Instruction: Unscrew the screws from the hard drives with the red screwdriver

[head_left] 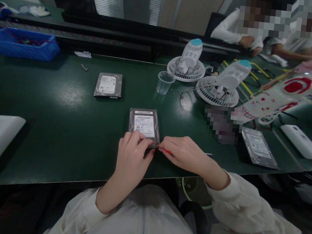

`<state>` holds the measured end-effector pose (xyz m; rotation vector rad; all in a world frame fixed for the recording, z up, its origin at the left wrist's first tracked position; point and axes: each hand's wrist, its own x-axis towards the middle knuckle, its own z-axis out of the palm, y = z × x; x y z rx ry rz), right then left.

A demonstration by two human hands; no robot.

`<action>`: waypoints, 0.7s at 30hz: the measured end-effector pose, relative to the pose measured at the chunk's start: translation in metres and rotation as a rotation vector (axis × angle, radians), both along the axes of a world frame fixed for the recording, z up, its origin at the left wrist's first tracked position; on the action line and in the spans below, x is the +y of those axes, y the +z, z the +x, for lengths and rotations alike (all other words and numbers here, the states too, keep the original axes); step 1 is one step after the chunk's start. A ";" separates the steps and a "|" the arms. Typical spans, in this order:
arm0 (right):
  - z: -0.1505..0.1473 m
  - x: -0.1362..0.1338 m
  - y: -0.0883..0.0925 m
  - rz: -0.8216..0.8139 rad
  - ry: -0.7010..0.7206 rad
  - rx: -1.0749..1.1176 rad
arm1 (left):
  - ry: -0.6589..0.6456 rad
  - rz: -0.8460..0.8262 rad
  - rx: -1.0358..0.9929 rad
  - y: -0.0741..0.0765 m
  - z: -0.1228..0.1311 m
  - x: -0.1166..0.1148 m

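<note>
A hard drive [145,121] with a white label lies on the green table, its near end partly covered by fingers. My left hand [133,150] is closed on the drive's near edge, thumb and fingertips at the near right part. At that same corner, my right hand [181,152] is closed around a slim red tool [167,151]; most of it is hidden in the fingers, so I cannot tell its kind. A thin pale rod [209,154] shows just beyond the right wrist. Another hard drive [109,85] lies farther off to the left.
A clear plastic cup [164,83] stands near loose screws and two white fan parts [191,55] [232,75]. At the right are a bottle [279,95], a third hard drive [259,148] and a white device [302,142]. A blue bin [24,47] sits far left.
</note>
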<state>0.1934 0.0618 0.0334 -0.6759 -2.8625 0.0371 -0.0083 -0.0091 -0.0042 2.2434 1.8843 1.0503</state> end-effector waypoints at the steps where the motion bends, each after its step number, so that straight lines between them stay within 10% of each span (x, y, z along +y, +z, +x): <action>1: 0.000 0.000 0.000 -0.007 -0.001 -0.001 | -0.001 0.002 -0.001 0.000 0.000 0.000; 21: -0.010 0.007 0.012 -0.320 -0.137 -0.088 | 0.009 -0.026 -0.002 0.002 -0.001 -0.001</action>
